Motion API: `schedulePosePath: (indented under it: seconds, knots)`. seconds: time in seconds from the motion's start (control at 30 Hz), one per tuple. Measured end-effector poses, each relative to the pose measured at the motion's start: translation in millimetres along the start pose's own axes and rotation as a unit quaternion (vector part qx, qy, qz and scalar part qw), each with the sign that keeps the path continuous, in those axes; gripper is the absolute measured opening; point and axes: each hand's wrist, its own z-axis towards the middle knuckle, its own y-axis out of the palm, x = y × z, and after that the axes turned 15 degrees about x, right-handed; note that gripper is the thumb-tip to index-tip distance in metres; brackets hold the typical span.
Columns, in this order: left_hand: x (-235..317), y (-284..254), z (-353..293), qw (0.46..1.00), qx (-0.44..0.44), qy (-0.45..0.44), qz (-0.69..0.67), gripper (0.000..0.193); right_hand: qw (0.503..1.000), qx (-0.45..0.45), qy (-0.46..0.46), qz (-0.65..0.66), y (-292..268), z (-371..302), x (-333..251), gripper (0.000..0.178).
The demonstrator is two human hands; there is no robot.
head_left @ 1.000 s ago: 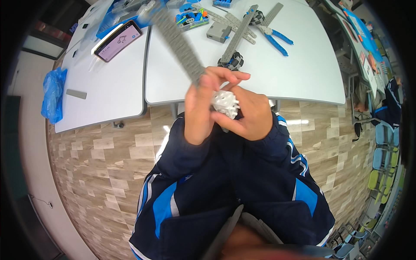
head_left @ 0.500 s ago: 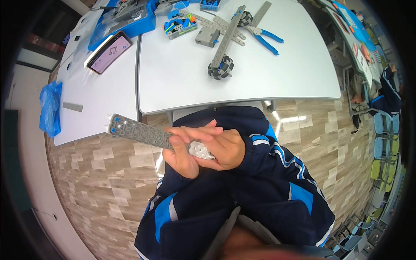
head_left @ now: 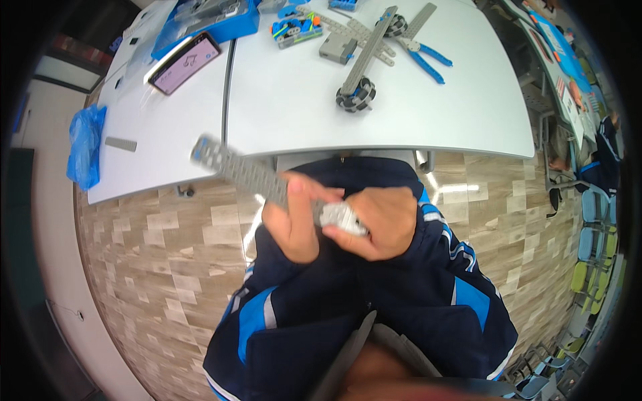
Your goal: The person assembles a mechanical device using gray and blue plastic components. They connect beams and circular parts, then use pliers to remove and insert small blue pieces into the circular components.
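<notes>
My left hand (head_left: 292,220) is closed around a long grey perforated beam (head_left: 247,175), which slants up and left over my lap. Small blue pegs show at its far end, smeared by motion. A pale, studded connector piece (head_left: 343,218) sits at the near end, between my hands. My right hand (head_left: 386,224) grips that piece, thumb along its lower side, other fingers curled on top. Whether the piece is fixed to the beam is hidden by my fingers.
On the white table (head_left: 281,120) stand a beam with black wheels (head_left: 356,95), blue-handled pliers (head_left: 428,63), a grey box (head_left: 338,48) and a parts tray (head_left: 296,30). Further left are a phone (head_left: 184,63), a blue bin (head_left: 200,28), a short grey strip (head_left: 121,144) and a blue plastic bag (head_left: 85,147).
Both hands have shifted right with the beam, whose far end has risen and moved right. The right hand has turned over more, back upward, showing more of the pale piece. The view has tilted slightly.
</notes>
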Motion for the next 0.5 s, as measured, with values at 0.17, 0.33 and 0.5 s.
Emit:
schedulePosePath:
  seconds: [0.17,0.33,0.5]
  knots:
    - [-2.1,25.2,42.9,0.988,-0.014,0.104,0.117,0.036,0.962,-0.032,0.271,0.018,-8.7,16.5,15.5,0.026]
    - [-8.4,51.4,85.1,0.998,0.001,0.064,-0.026,0.045,0.968,-0.011,0.241,0.074,-8.6,25.7,26.8,0.034]
    - [-22.6,50.6,89.8,0.991,-0.024,-0.063,-0.119,0.040,0.982,0.040,0.177,0.059,6.8,16.5,30.6,0.039]
